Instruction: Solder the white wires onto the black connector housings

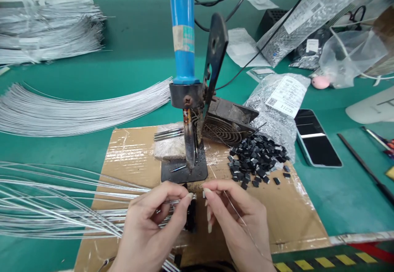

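My left hand (154,222) is closed in a pinch on the ends of thin silver wires (61,198) that fan out to the left over the cardboard sheet (295,214). My right hand (234,218) pinches a tiny part at its fingertips, with a thin wire trailing down across the palm. The fingertips of both hands nearly meet just below the tip of a blue-handled soldering iron (183,38) clamped upright in a black metal stand (184,169). A pile of small black components (258,157) lies to the right of the stand.
Bundles of silver wires (61,111) curve across the green table at left and back left. A small fan (224,124) sits behind the stand. Silver bags (283,99), a phone (317,138), cables and tools crowd the right side. Yellow-black tape marks the near edge.
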Available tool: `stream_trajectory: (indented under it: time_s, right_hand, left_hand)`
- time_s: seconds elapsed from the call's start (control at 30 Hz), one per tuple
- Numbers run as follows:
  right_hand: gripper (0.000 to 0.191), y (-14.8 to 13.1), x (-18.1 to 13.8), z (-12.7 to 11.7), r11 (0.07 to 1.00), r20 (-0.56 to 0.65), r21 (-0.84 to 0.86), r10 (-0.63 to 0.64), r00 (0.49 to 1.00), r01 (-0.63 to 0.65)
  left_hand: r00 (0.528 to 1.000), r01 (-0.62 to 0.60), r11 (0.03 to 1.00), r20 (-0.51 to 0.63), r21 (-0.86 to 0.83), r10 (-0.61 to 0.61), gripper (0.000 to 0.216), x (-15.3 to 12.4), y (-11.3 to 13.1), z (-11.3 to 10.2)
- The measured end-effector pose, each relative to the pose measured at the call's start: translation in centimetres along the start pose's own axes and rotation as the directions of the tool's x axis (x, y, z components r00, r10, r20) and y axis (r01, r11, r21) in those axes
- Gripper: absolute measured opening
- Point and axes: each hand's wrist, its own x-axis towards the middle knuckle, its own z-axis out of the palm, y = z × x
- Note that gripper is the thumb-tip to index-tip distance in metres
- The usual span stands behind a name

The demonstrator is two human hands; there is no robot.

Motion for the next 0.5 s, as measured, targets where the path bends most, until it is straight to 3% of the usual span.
stream_trajectory:
  time_s: [0.17, 0.37, 0.5]
  right_hand:
    - [0.019, -0.06, 0.03, 0.36, 0.992, 0.02, 0.103, 0.07, 0.997, -0.072]
    - [0.017, 0.04, 0.22, 0.52, 0.995, 0.022, 0.09, 0.043, 0.999, -0.045]
    - [0.014, 0.25, 0.26, 0.55, 0.996, 0.035, 0.084, 0.02, 0.999, -0.023]
  left_hand:
    - [1.0, 0.001, 1.0, 0.024, -0.002, -0.001, 0.014, 0.16, -0.23, -0.23]
    - [0.996, 0.004, 1.0, 0.094, -0.011, -0.003, 0.01, 0.42, -0.76, -0.6]
    - [0.991, 0.011, 0.994, 0.134, -0.112, 0.004, 0.012, 0.95, -0.02, -0.42]
